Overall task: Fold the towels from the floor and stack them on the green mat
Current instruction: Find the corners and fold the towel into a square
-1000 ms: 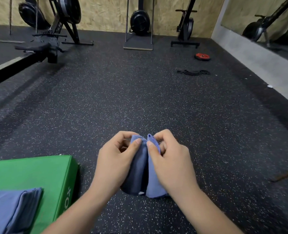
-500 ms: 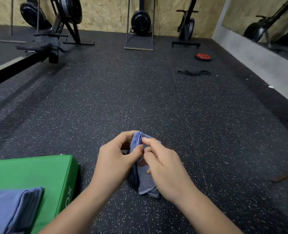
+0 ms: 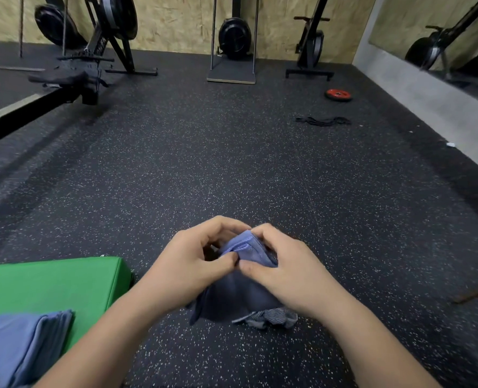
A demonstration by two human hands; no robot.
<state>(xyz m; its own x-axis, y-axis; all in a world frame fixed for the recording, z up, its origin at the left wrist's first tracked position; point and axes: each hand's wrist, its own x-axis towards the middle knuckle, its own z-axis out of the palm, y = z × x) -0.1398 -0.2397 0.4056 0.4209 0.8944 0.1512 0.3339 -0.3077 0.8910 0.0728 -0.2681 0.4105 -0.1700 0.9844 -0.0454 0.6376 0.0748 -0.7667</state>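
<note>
A blue towel [image 3: 240, 292] hangs bunched between both hands just above the dark speckled floor in the lower middle of the head view. My left hand [image 3: 187, 264] pinches its top edge from the left, thumb against the cloth. My right hand [image 3: 285, 267] grips the same top edge from the right, fingers curled over the fold. The towel's lower end droops below my right hand. A green mat [image 3: 64, 284] lies at the lower left, and a stack of folded blue towels [image 3: 16, 345] sits on its near part.
A rowing machine [image 3: 72, 77] stretches across the far left. More exercise machines [image 3: 233, 40] stand along the back wall. A red weight plate [image 3: 338, 94] and a black band [image 3: 323, 120] lie far right. A mirror wall runs along the right side.
The two hands have come together at the towel's top edge, and the towel has gone from two side-by-side hanging halves to one bunched, doubled piece. The stack on the mat is unchanged.
</note>
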